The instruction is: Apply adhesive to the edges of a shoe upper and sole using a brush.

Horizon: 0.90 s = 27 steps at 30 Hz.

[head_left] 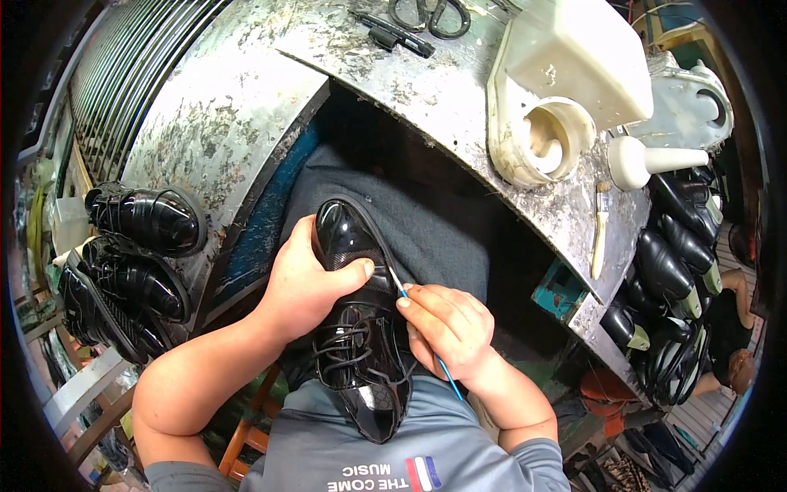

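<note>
A glossy black lace-up shoe (375, 310) lies over my lap, its toe pointing away from me and its heel against my grey shirt. My left hand (299, 279) grips it by the forefoot, thumb across the upper and fingers hidden underneath. Pinched in my right hand (452, 326) is a slim blue-handled brush (448, 377). Its pale, narrow tip meets the shoe's right edge, just above the sole near the forefoot; the bristles are too small to make out.
Black shoes (147, 217) stand on the metal bench (217, 123) at left. At right are a white glue container (582, 57), a squeeze bottle (643, 161), a flat brush (600, 234) and several black shoes (666, 266). Scissors (447, 20) lie at the back. Another person's arm (742, 299) shows far right.
</note>
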### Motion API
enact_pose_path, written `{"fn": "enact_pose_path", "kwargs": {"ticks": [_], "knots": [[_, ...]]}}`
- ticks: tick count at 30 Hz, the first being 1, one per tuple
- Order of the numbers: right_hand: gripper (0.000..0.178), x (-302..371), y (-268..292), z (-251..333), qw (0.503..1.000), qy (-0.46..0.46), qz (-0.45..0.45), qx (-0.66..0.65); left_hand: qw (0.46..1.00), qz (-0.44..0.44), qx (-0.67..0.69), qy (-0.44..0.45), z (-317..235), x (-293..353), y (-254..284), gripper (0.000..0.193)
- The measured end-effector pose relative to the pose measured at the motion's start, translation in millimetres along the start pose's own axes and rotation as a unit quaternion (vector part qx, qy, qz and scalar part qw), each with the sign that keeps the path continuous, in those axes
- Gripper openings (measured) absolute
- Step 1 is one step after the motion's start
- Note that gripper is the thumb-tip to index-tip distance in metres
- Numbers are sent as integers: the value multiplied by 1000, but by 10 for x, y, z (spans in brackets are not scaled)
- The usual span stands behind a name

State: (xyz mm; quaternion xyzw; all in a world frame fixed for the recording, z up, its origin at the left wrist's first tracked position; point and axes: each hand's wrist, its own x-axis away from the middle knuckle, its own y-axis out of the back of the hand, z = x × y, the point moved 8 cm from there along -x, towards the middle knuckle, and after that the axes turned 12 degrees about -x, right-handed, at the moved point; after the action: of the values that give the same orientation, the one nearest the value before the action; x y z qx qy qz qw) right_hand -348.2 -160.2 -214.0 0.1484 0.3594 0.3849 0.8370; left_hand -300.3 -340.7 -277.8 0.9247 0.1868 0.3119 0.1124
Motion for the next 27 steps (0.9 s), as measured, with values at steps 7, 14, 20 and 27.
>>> {"fn": "enact_pose_path", "kwargs": {"ticks": [7,14,20,27], "knots": [[34,3,14,-2,1000,4,-7,-12,1000,5,30,0,-25,-1,6,51],[39,12,37,-44,1000,-15,3,-24,1000,6,29,1,-56,-8,5,50],[36,32,161,-23,999,-27,-2,-39,1000,16,22,5,-91,-27,-6,53],[19,-187,1141,-235,974,-119,-180,71,997,62,40,27,-124,21,-39,69]]}}
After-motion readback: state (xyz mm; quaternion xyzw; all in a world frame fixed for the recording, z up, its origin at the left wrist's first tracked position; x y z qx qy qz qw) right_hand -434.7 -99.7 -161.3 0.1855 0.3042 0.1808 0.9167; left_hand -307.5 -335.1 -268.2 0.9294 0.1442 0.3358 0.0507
